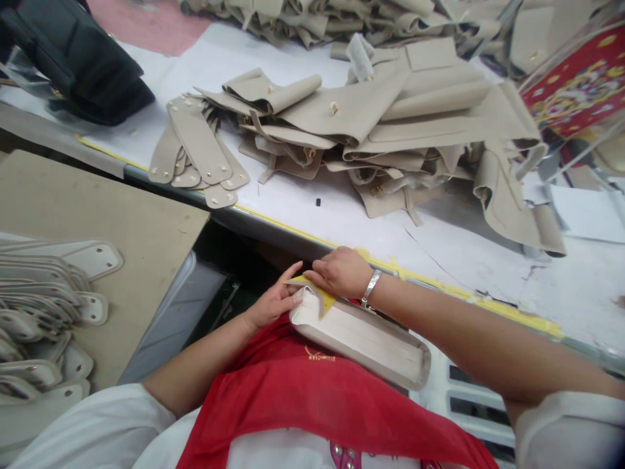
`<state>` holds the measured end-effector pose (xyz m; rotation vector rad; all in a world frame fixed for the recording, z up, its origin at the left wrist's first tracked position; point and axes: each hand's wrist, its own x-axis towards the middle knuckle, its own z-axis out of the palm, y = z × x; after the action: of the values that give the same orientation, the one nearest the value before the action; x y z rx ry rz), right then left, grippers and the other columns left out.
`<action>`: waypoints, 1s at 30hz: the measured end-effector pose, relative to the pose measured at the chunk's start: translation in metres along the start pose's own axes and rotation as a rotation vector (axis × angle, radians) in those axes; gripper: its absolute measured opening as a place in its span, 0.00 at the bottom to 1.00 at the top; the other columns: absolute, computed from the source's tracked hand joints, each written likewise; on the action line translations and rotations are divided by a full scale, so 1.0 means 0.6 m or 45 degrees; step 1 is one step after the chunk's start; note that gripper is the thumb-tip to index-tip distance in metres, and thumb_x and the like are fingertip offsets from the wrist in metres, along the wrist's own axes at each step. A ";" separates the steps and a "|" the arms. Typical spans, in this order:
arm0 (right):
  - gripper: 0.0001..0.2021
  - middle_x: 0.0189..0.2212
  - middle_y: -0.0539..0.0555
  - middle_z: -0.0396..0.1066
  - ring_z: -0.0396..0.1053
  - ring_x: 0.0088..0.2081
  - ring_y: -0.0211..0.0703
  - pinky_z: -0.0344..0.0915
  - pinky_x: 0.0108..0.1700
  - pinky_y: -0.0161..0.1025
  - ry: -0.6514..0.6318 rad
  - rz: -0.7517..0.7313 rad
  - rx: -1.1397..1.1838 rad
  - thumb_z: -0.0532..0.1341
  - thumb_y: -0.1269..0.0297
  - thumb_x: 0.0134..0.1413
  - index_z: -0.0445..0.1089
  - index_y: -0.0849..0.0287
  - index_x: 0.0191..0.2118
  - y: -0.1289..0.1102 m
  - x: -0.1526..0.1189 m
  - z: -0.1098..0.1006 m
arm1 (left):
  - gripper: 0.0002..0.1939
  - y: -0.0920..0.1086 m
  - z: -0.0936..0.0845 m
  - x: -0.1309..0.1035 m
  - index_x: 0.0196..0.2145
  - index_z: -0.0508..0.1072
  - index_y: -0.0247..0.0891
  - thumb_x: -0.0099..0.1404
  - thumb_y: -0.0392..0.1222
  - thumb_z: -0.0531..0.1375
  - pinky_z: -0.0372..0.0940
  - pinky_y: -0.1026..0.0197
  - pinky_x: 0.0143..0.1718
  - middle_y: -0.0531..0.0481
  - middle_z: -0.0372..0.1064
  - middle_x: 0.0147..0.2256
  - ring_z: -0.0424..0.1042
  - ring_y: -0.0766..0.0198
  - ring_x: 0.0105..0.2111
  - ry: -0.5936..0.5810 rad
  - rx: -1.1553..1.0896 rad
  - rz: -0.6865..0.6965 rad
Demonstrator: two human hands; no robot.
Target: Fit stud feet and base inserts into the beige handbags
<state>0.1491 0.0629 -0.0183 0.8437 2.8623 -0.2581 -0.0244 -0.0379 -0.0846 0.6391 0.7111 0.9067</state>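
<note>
Across my lap, against the red apron (312,397), lies a long cream bag body (356,342) with its narrow side facing up. My left hand (274,303) grips its left end, with the thumb on the upper face and the other fingers behind. A thin yellow piece (328,303) with pointed corners lies over that end; I cannot tell whether it is cloth or a stiff sheet. My right hand (342,272), with a bracelet at the wrist, is closed on the yellow piece. Its fingertips are partly hidden.
Beige leather-like bag pieces (390,124) are heaped on the white-covered table (293,225), beside flat straps (200,143). More pale straps (43,293) are stacked on a board (146,215) at left. A black bag (78,58) stands at back left. A small black bit (318,202) lies near the table edge.
</note>
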 end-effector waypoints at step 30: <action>0.34 0.27 0.60 0.73 0.70 0.30 0.47 0.53 0.30 0.38 -0.185 -0.052 0.146 0.34 0.46 0.62 0.71 0.61 0.33 0.018 -0.030 0.006 | 0.25 0.025 0.026 -0.017 0.57 0.62 0.37 0.64 0.49 0.53 0.51 0.57 0.59 0.48 0.59 0.57 0.58 0.55 0.56 0.141 1.000 -0.042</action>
<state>0.1706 0.0615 -0.0199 0.7530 2.7530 -0.4718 -0.0240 -0.0426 -0.0610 1.2686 1.1878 0.6143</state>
